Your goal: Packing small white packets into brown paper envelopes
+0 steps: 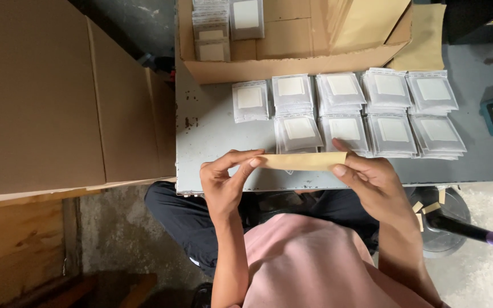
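Showing a seated person's two hands at lower centre of the frame, the view is looking down on a grey metal counter (pixel 212 137). The left hand (pixel 223 182) is pinching the left end of a flat tan paper strip (pixel 299 161) between thumb and fingertips, and the right hand (pixel 372 182) is closing its grip on the right end, so the strip is hanging level just above the counter's near edge. Beyond it, stacks of clear plastic packets (pixel 343 111), each enclosing a pale square, are lying in two rows across the middle of the frame: five stacks in the far row and four in the near row, nine in all, most touching their neighbours. An open cardboard box (pixel 292 63) at upper centre is holding about three further stacks of the same packets in its left part, the rest of its floor showing bare cardboard. A large closed carton (pixel 47 97) is filling the upper left. Judging from this layout, the work is appearing well underway: nine stacks are laid out unbanded, some are boxed, and only one strip is in hand.
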